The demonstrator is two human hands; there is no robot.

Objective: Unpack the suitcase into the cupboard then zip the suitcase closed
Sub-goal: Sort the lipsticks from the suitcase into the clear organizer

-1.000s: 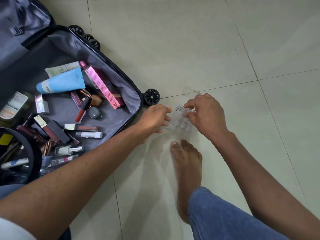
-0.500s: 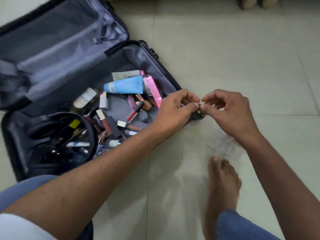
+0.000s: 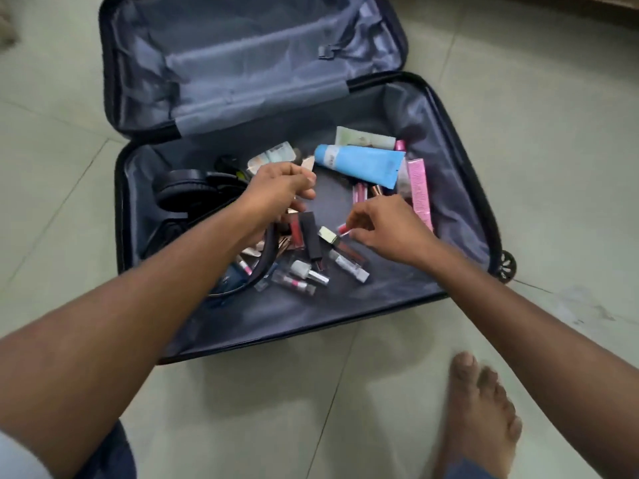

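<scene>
A dark suitcase lies open on the tiled floor, its grey-lined lid flat at the far side. Its near half holds several cosmetics: a blue tube, a pink box, lipsticks and small bottles, plus black headphones. My right hand is over the middle of the case and pinches a small pink lip gloss tube at its fingertips. My left hand hovers above the headphones with curled fingers; whether it holds anything is unclear. No cupboard is in view.
Pale floor tiles surround the case. A bare foot stands on the floor at the lower right, close to the case's near edge. A suitcase wheel sticks out at the right corner.
Both hands left the clear plastic piece on the floor, came together over the case's edge, then moved apart into the suitcase. My right hand now pinches the pink gloss tube.
</scene>
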